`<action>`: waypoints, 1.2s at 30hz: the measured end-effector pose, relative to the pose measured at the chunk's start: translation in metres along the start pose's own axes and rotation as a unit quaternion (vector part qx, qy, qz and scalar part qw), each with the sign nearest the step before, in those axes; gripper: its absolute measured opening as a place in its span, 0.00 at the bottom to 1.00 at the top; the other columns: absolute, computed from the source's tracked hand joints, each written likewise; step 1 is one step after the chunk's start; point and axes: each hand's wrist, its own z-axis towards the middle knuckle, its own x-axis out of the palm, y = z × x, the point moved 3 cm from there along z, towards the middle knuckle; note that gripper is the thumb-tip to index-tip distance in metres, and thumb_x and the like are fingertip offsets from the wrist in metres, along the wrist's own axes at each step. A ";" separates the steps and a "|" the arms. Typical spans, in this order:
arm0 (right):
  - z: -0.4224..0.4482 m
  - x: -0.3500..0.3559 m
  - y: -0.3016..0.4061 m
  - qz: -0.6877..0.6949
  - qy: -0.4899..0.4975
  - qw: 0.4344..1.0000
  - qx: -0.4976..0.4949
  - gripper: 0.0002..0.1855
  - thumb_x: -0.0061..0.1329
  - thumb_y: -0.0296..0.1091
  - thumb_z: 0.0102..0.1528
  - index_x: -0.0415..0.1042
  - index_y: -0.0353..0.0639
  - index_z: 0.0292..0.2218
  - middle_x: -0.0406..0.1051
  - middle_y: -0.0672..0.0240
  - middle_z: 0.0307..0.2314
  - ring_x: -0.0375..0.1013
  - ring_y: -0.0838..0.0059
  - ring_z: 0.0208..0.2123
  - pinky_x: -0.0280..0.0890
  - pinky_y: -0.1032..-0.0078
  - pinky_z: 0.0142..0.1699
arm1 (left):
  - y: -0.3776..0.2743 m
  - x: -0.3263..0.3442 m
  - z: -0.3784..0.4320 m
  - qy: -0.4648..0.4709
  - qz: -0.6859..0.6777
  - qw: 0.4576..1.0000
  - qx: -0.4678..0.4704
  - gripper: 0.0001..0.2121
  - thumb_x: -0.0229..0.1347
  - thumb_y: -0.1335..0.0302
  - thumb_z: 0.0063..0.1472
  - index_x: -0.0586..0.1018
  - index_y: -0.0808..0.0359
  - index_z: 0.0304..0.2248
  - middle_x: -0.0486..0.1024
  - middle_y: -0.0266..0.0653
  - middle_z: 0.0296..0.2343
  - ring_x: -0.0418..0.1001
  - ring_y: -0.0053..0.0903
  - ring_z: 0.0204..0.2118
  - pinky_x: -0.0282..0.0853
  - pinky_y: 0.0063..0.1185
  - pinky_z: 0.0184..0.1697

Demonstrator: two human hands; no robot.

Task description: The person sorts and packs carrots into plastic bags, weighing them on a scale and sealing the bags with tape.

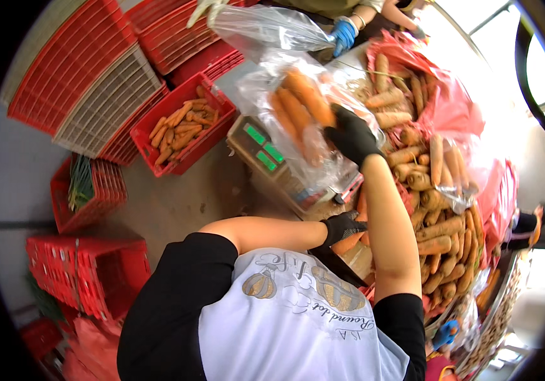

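My right hand [354,135], in a black glove, grips a clear plastic bag [258,90] by one end of the large carrots [301,107] inside it. The bag is blurred and hangs over or rests on a digital scale [248,166]; which one I cannot tell. Green digits glow on the scale's display [264,147]. Lower down, near my body, my left hand [343,228] wears a black glove with a dotted palm. It touches a loose carrot [347,244] at the near edge, and my right forearm hides part of that area. Whether its fingers close around the carrot is unclear.
Heaped carrots [444,238] and pink sacking [458,109] fill the right side. A filled bag [451,166] lies on the heap. Opposite, a person's blue-gloved hand [344,35] holds a clear bag. A red crate [182,128] of smaller carrots and stacked crates [77,62] stand left.
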 end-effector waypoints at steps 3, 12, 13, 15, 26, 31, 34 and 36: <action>-0.031 -0.002 -0.043 0.274 -0.046 0.960 0.022 0.23 0.48 0.32 0.48 0.62 0.34 0.46 0.68 0.60 0.39 0.67 0.72 0.42 0.59 0.76 0.47 | -0.016 -0.029 -0.013 -0.017 -0.062 0.988 -0.138 0.18 0.42 0.57 0.57 0.71 0.66 0.32 0.72 0.40 0.26 0.70 0.27 0.30 0.62 0.24 0.35; -0.211 0.008 -0.115 0.391 -0.186 0.868 0.244 0.20 0.44 0.25 0.51 0.60 0.35 0.47 0.64 0.66 0.39 0.63 0.77 0.41 0.59 0.80 0.45 | 0.088 0.024 0.038 -0.037 -0.342 0.923 -0.175 0.20 0.53 0.58 0.50 0.71 0.67 0.37 0.73 0.42 0.30 0.70 0.24 0.32 0.63 0.21 0.34; -0.219 0.021 -0.099 0.442 -0.157 0.848 0.245 0.23 0.44 0.26 0.51 0.57 0.36 0.49 0.62 0.66 0.42 0.62 0.77 0.43 0.58 0.80 0.46 | 0.091 0.031 0.043 -0.040 -0.441 0.878 -0.184 0.19 0.53 0.60 0.50 0.71 0.67 0.37 0.73 0.42 0.31 0.70 0.24 0.32 0.64 0.20 0.34; -0.238 0.045 -0.086 0.425 -0.129 0.844 0.300 0.28 0.45 0.27 0.50 0.52 0.37 0.52 0.59 0.66 0.45 0.59 0.76 0.45 0.57 0.78 0.48 | 0.045 0.020 0.036 0.077 -0.429 0.877 -0.204 0.18 0.52 0.64 0.52 0.67 0.64 0.40 0.70 0.37 0.26 0.68 0.22 0.27 0.63 0.18 0.29; -0.263 0.028 -0.141 0.054 -0.314 0.903 0.289 0.24 0.47 0.25 0.47 0.60 0.33 0.47 0.63 0.55 0.43 0.62 0.64 0.45 0.55 0.74 0.51 | 0.043 0.040 0.034 0.278 -0.400 0.849 -0.204 0.08 0.50 0.68 0.56 0.70 0.60 0.35 0.70 0.28 0.24 0.67 0.17 0.24 0.64 0.18 0.27; -0.279 0.071 -0.199 -0.086 -0.222 0.889 0.390 0.16 0.41 0.33 0.50 0.67 0.37 0.41 0.61 0.49 0.43 0.59 0.52 0.47 0.53 0.68 0.53 | 0.003 -0.011 0.006 0.249 -0.260 0.900 -0.247 0.15 0.49 0.68 0.57 0.68 0.65 0.43 0.70 0.35 0.33 0.70 0.20 0.33 0.68 0.19 0.35; -0.268 0.055 -0.172 -0.094 -0.282 0.872 0.388 0.13 0.44 0.29 0.49 0.68 0.35 0.38 0.64 0.51 0.39 0.63 0.58 0.44 0.57 0.70 0.50 | -0.026 -0.066 -0.010 0.231 -0.289 0.912 -0.175 0.18 0.47 0.70 0.59 0.64 0.68 0.47 0.68 0.37 0.37 0.68 0.19 0.38 0.65 0.18 0.41; -0.272 0.054 -0.178 0.059 -0.333 0.869 0.362 0.13 0.46 0.27 0.48 0.68 0.35 0.37 0.66 0.55 0.37 0.66 0.64 0.41 0.60 0.73 0.46 | -0.050 -0.101 -0.022 0.214 -0.300 0.913 -0.176 0.20 0.48 0.70 0.58 0.63 0.70 0.48 0.68 0.37 0.38 0.68 0.19 0.40 0.64 0.18 0.44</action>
